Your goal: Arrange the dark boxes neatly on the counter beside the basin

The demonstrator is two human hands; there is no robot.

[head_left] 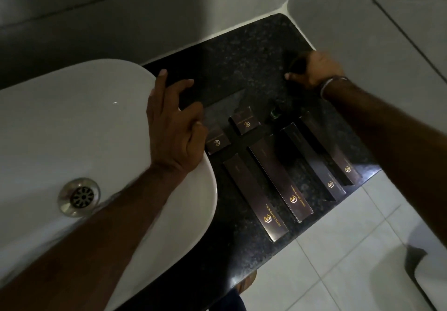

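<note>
Lying in a row on the dark counter [242,52], six dark boxes [280,177] sit at 3 o'clock of the white basin [72,122]. Left hand [174,127] spreads wide over the basin rim, empty. Right hand [314,70], at 1 o'clock, is curled; its grip cannot be told.

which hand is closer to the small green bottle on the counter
Right, though not by much. The right hand is on the counter just behind the green bottle, toward the wall. The left hand rests at the basin rim, off to the bottle's left past two short boxes.
</note>
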